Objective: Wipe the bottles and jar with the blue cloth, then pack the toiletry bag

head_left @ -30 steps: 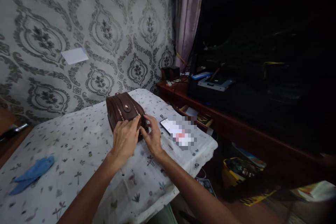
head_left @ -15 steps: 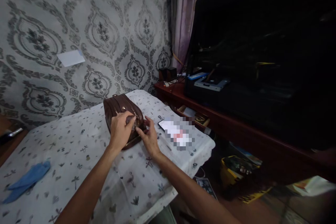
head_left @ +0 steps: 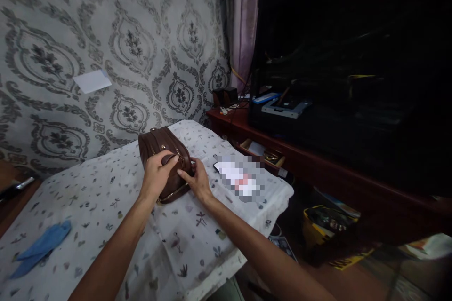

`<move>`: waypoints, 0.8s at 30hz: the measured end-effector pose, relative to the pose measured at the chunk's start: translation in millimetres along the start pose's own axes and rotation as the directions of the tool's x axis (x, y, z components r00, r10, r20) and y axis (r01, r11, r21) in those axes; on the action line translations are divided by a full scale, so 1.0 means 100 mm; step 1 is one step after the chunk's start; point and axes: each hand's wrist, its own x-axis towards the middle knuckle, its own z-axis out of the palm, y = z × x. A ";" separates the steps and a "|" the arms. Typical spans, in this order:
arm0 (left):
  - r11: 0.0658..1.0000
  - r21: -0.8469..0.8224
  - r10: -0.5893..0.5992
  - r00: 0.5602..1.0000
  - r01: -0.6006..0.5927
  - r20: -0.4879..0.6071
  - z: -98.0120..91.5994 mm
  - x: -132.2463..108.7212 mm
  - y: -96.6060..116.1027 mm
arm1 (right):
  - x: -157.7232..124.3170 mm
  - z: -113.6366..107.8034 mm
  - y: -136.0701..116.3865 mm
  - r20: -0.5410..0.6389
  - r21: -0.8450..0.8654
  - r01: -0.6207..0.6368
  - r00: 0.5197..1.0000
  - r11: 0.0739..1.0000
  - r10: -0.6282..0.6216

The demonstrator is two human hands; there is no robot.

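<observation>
A brown leather bag (head_left: 148,143) with gold-coloured zips and studs lies on the patterned white cloth (head_left: 134,225). My left hand (head_left: 155,174) is closed at its near part, thumb and forefinger pinching what looks like a brown leather strap or flap. On the bag's right side is my right hand (head_left: 199,181), its thumb pressed to the front and its fingers curled around the edge. Exactly what the right fingertips grip is hidden. To the right of the bag rests a phone (head_left: 229,176) with a lit, partly blurred screen.
A blue cloth (head_left: 44,244) lies at the left. Behind the phone, a small drawer (head_left: 263,153) stands pulled out from the dark red desk (head_left: 231,124), beneath a large black screen (head_left: 339,70). A yellow bag (head_left: 314,225) sits low on the right.
My two hands have drawn slightly apart, uncovering more of the bag's front between them. The left thumb and forefinger now hold a brown strap or flap. The view has shifted a little.
</observation>
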 end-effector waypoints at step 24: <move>0.904 0.369 0.211 0.976 -0.218 0.059 0.10 -0.19 0.04 | 0.03 -0.12 -0.16 0.028 -0.265 0.108 0.994 0.958 -0.104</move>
